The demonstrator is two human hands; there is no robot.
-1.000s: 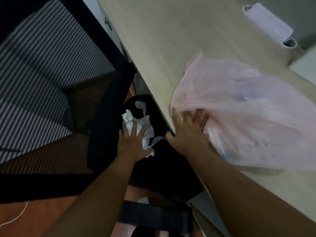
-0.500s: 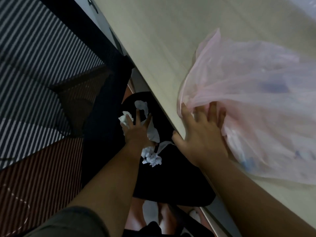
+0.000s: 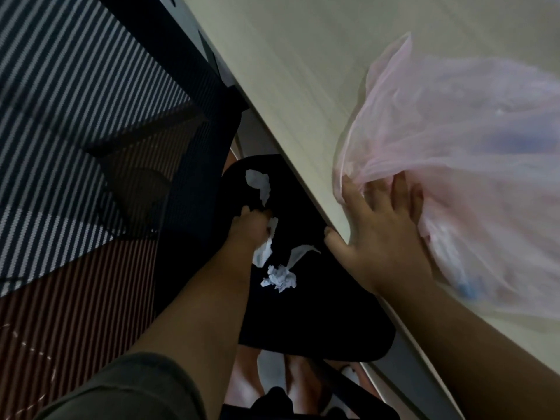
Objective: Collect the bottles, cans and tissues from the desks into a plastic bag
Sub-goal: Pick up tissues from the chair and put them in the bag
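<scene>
Several tissues (image 3: 280,278) on black chair seat (image 3: 318,313), at 9 o'clock of desk (image 3: 303,86); left hand (image 3: 251,228) fisted on one tissue; right hand (image 3: 381,231) spread flat pinning pink bag (image 3: 469,147); no legible writing

We look from a single wide-angle camera worn on the head, aimed steeply down and forward. It sits close above both forearms, which enter from the lower edge. The tabletop (image 3: 303,71) runs diagonally across the upper right, the striped floor (image 3: 60,131) fills the left, and a black chair seat (image 3: 303,313) lies directly below. No second view shares this scene.
</scene>
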